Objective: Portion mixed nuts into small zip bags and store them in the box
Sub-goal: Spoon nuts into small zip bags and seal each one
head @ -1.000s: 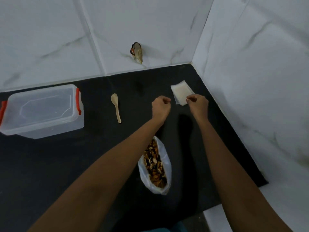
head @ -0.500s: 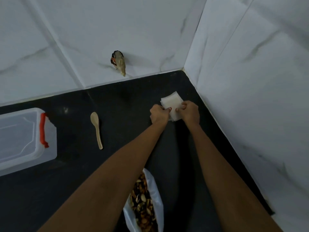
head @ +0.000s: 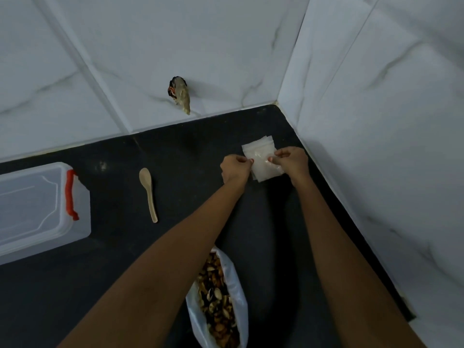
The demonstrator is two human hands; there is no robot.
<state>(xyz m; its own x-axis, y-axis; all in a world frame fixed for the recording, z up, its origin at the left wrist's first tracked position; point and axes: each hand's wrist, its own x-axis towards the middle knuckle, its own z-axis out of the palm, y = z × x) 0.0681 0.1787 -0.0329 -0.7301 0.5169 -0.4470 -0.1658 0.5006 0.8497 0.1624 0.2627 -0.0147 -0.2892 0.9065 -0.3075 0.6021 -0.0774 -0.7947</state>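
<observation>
Bag (head: pixel 262 160) pickup is in hand: left hand (head: pixel 234 169) and right hand (head: pixel 292 163) each pinch it between them; next, it needs pulling open for nuts (head: pixel 218 297).

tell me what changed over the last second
The left hand moved right to the stack of small zip bags and now pinches its left edge; the right hand, already there, pinches the right side. The spoon, the lidded box and the open bag of nuts lie where they were.
</observation>
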